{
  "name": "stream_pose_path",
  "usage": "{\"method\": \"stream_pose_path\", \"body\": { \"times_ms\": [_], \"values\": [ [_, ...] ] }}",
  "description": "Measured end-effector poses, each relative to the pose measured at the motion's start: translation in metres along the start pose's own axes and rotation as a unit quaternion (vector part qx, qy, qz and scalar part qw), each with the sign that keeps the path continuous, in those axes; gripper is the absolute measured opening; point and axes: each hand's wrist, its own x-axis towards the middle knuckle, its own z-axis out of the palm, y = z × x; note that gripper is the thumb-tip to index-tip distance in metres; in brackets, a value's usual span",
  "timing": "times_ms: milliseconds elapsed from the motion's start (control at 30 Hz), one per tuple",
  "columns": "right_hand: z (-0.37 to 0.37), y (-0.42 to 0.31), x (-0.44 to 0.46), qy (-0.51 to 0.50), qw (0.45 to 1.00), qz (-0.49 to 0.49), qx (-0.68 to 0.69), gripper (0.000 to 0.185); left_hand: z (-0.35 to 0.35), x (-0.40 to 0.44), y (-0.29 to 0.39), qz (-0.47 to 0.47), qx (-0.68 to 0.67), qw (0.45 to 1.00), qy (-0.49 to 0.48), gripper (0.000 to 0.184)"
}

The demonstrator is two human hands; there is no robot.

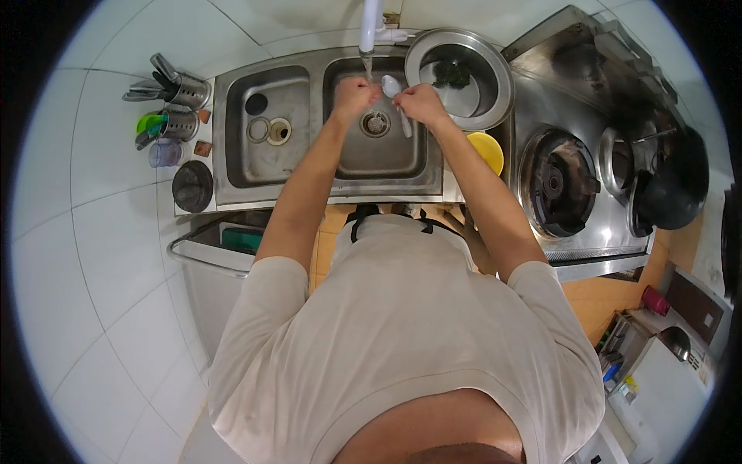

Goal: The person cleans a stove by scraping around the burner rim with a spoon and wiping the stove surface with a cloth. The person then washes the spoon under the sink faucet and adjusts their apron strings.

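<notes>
My right hand (420, 104) grips a metal spoon (406, 124) above the right basin of the steel sink (394, 172). The spoon's bowl points up toward the faucet, and its handle slants down below my fingers. My left hand (355, 97) is curled closed beside the running water, to the left of the spoon and apart from it. Whatever its fingers may hold is hidden. Water falls from the white faucet (370, 31) between the two hands. Below them lies the basin's drain strainer (375, 124).
Right of the sink stands a large steel pot (498, 77) with dark green leaves (451, 75) inside, and a yellow bowl (487, 151) in front of it. Further right is a gas burner (553, 182). Utensil holders (189, 91) line the left side.
</notes>
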Motion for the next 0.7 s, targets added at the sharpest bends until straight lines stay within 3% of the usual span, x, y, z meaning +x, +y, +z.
{"method": "stream_pose_path", "body": {
  "times_ms": [100, 200, 300, 400, 500, 600, 667, 700],
  "values": [
    [0.003, 0.001, 0.001, -0.008, 1.000, -0.012, 0.019, 0.028, -0.005, 0.004, -0.012, 0.004, -0.071, 0.997, -0.001, 0.017],
    [0.010, 0.000, 0.003, -0.011, 0.999, -0.026, 0.028, 0.029, -0.008, -0.011, 0.002, -0.096, -0.196, 0.976, -0.016, 0.018],
    [0.020, -0.001, 0.009, -0.024, 0.999, -0.020, 0.034, 0.030, -0.012, -0.013, -0.009, -0.077, -0.230, 0.970, -0.003, 0.020],
    [0.024, -0.005, 0.012, -0.028, 0.999, -0.008, 0.012, 0.030, -0.012, -0.023, -0.004, -0.081, -0.354, 0.932, -0.016, 0.024],
    [0.026, -0.010, 0.014, -0.038, 0.999, -0.001, -0.006, 0.028, -0.011, -0.020, -0.012, -0.095, -0.360, 0.925, -0.081, 0.019],
    [0.030, -0.008, 0.015, -0.036, 0.999, -0.009, -0.018, 0.028, -0.004, -0.013, -0.014, -0.055, -0.224, 0.973, -0.018, 0.019],
    [0.029, -0.002, 0.015, -0.033, 0.999, -0.007, -0.013, 0.027, -0.004, -0.016, 0.001, 0.041, 0.010, 0.999, 0.030, 0.024],
    [0.027, -0.002, 0.013, -0.035, 0.999, -0.001, -0.004, 0.027, -0.003, -0.019, 0.010, 0.088, 0.127, 0.986, 0.054, 0.026]
  ]
}}
